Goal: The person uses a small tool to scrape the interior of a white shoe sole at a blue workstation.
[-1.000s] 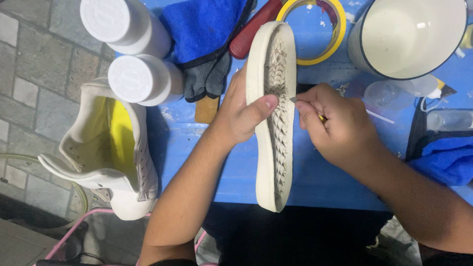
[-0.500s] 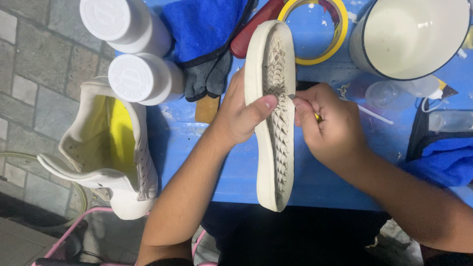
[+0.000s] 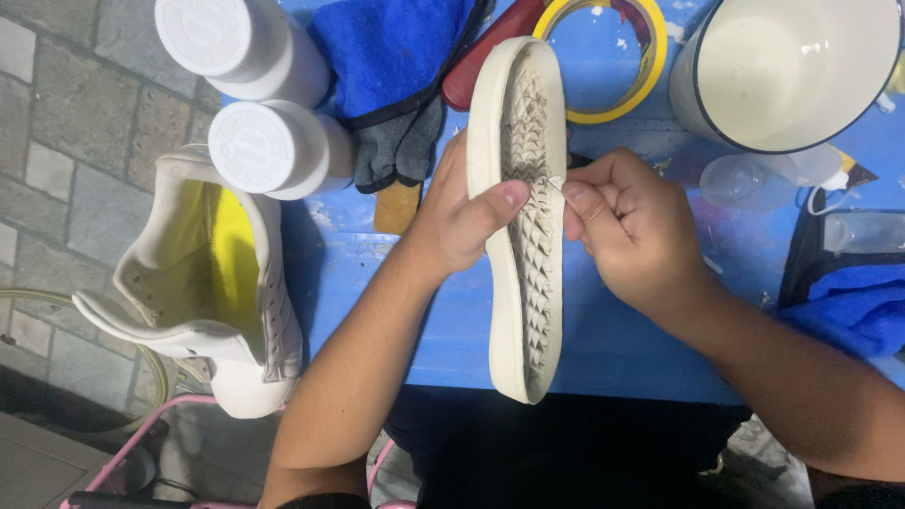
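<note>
A cream shoe sole (image 3: 520, 283) with a diamond tread faces up at me, held on edge above the blue table (image 3: 641, 339). My left hand (image 3: 462, 221) grips its left rim, thumb laid across the tread. My right hand (image 3: 627, 226) is closed around a thin tool whose tip touches the tread near the thumb; the tool itself is mostly hidden by the fingers.
A white shoe upper (image 3: 203, 292) with yellow lining hangs off the table's left edge. Two white capped bottles (image 3: 264, 146), a blue cloth with grey glove (image 3: 396, 57), a yellow tape roll (image 3: 622, 57), a white bowl (image 3: 792, 66) and another blue cloth (image 3: 848, 306) surround my hands.
My right hand has shifted slightly up and left along the tread, closer to my left thumb. The sole and left hand have barely moved.
</note>
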